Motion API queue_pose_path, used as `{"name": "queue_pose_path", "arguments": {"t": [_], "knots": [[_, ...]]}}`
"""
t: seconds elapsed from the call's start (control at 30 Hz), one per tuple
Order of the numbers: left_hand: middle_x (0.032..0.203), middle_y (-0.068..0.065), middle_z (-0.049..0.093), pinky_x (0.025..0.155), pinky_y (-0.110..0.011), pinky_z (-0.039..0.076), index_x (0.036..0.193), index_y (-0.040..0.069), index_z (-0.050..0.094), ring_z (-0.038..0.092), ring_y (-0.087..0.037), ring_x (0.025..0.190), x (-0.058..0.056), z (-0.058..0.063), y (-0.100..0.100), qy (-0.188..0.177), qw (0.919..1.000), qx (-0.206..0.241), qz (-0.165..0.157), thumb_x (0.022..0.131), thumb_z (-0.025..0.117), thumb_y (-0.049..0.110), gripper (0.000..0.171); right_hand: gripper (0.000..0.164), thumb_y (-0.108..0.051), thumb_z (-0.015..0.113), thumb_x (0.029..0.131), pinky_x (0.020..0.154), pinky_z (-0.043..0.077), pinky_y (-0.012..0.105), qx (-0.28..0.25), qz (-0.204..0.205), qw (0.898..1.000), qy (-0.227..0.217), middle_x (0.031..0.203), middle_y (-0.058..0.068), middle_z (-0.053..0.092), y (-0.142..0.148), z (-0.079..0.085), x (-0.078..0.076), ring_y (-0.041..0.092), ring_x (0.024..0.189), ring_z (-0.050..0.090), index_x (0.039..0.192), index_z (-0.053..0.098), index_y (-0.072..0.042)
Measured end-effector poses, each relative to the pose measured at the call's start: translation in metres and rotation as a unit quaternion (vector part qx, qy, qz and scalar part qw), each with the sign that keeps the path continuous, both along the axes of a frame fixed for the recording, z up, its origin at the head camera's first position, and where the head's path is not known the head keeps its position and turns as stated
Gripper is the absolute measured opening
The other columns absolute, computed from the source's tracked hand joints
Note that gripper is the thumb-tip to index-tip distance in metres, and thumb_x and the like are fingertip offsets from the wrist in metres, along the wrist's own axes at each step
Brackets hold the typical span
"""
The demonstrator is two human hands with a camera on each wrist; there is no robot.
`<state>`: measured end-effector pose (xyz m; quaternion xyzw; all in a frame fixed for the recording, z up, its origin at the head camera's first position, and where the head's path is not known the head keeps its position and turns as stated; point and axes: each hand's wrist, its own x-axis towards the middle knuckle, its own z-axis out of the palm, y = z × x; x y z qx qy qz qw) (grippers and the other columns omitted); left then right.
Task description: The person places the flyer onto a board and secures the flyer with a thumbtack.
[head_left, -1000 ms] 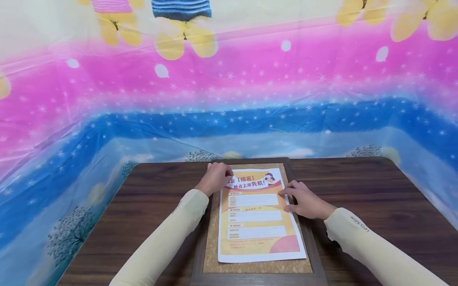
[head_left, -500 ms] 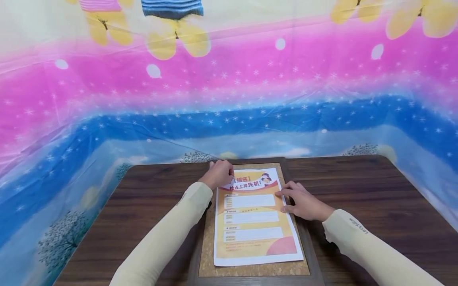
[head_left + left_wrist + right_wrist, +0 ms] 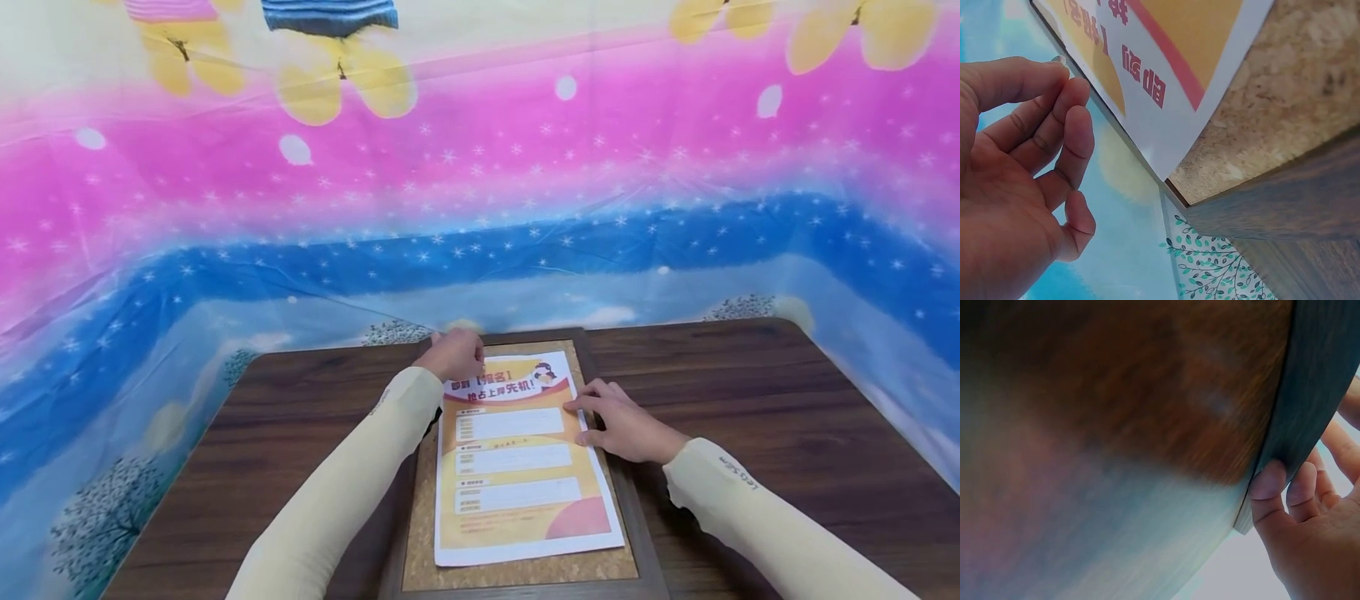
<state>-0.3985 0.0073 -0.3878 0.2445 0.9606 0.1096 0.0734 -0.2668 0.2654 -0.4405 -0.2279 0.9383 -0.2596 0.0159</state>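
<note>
Printed sheet (image 3: 517, 465) on a framed cork board, attended by two bare hands. The sheet lies face up on the cork (image 3: 525, 572), inside the dark wooden frame (image 3: 636, 517). It is turned slightly against the board, so the strip of cork at its left widens toward the near end. Cork also shows below the sheet and beyond the right part of its far edge, presumably because the sheet is smaller than the backing.

The left hand (image 3: 453, 355) is at the far left corner, its fingers curled and thumb drawn in to the fingertips; no object can be made out between them. Its place suggests attention to that corner. The right hand (image 3: 626, 427) spreads relaxed, grasping nothing, with fingertips on the sheet's right edge, apparently to stop it sliding.

Appearance of the sheet: a yellow-orange ground within a white margin; red Chinese lettering and a small drawn figure at the top; three white panels below; a reddish rounded shape at the lower right. The paper looks mostly flat.

Surroundings: pale yellow sleeves (image 3: 337, 492), a dark wood-grained table (image 3: 750, 392) under the board, and a pink-and-blue snowflake cloth (image 3: 480, 183) behind.
</note>
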Motion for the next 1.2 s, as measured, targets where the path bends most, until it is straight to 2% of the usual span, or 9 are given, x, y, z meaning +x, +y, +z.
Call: {"name": "queue_pose_path", "arguments": {"t": [0.13, 0.3, 0.6, 0.83, 1.2], "knots": [[0.047, 0.002, 0.04, 0.088, -0.048, 0.016, 0.052, 0.015, 0.047, 0.042, -0.016, 0.052, -0.003, 0.0, 0.004, -0.005, 1.0, -0.006, 0.003, 0.079, 0.057, 0.017, 0.029, 0.042, -0.025, 0.062, 0.08, 0.076, 0.035, 0.034, -0.004, 0.001, 1.0, -0.001, 0.117, -0.002, 0.037, 0.001, -0.001, 0.0, 0.013, 0.099, 0.033, 0.12, 0.051, -0.019], [0.055, 0.002, 0.052, 0.08, -0.045, 0.018, 0.059, 0.016, 0.055, 0.048, -0.016, 0.059, -0.007, 0.001, 0.01, -0.017, 0.9996, -0.023, 0.006, 0.076, 0.06, 0.017, 0.017, 0.042, -0.025, 0.062, 0.079, 0.077, 0.035, 0.034, -0.007, 0.001, 1.0, -0.005, 0.117, -0.003, 0.037, 0.001, -0.002, 0.0, 0.012, 0.1, 0.033, 0.12, 0.051, -0.02], [0.055, 0.001, 0.042, 0.075, -0.042, 0.02, 0.062, 0.015, 0.049, 0.046, -0.017, 0.058, -0.015, -0.002, 0.017, -0.025, 0.9988, -0.04, -0.008, 0.082, 0.05, 0.011, 0.02, 0.043, -0.026, 0.062, 0.079, 0.078, 0.035, 0.032, -0.005, -0.002, 1.0, -0.001, 0.118, -0.004, 0.037, 0.001, -0.003, -0.001, 0.012, 0.101, 0.032, 0.12, 0.051, -0.02], [0.061, 0.001, 0.047, 0.076, -0.043, 0.019, 0.074, 0.013, 0.059, 0.047, -0.016, 0.064, -0.018, -0.004, 0.022, -0.023, 0.9978, -0.061, -0.012, 0.083, 0.048, 0.011, 0.014, 0.043, -0.025, 0.061, 0.08, 0.077, 0.035, 0.032, -0.007, 0.001, 1.0, -0.003, 0.117, -0.002, 0.037, 0.003, -0.001, 0.0, 0.012, 0.099, 0.032, 0.121, 0.051, -0.018], [0.063, 0.002, 0.046, 0.078, -0.046, 0.018, 0.071, 0.015, 0.053, 0.045, -0.016, 0.067, -0.028, -0.013, 0.022, -0.04, 0.9969, -0.068, -0.003, 0.086, 0.047, 0.012, 0.017, 0.042, -0.025, 0.061, 0.08, 0.076, 0.035, 0.031, -0.002, -0.004, 1.0, -0.002, 0.115, -0.003, 0.037, 0.002, 0.0, -0.001, 0.012, 0.1, 0.032, 0.12, 0.051, -0.019]]}}
